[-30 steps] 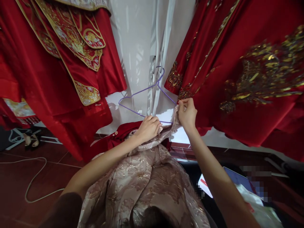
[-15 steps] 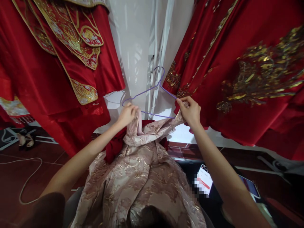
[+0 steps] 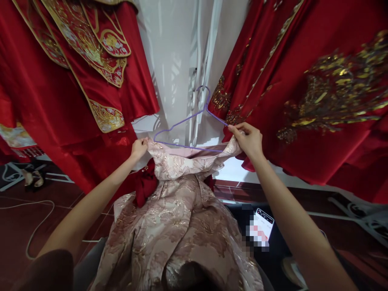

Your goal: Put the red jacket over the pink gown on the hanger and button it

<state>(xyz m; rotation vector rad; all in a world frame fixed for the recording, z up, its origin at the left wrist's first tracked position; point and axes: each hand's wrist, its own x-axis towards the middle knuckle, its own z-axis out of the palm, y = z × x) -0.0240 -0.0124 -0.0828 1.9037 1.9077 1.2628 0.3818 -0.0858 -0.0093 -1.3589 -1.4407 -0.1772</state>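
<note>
Between red garments [image 3: 69, 81], both hands [image 3: 250, 141] pinch the patterned dress [image 3: 182, 214] at opposite edges (purple hanger [image 3: 206, 106] and dark-red cloth [image 3: 147, 186] alongside).

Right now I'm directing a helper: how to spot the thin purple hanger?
Find the white backdrop between gold-embroidered red garments. Before it, by the top of the shiny pink brocade dress, is the thin purple hanger, the only open triangle.

Glossy brocade cloth garment [image 3: 174, 210], smooth plastic-looking hanger [image 3: 207, 106]

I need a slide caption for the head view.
Left hand and right hand hold a patterned garment at a purple hanger.
</note>
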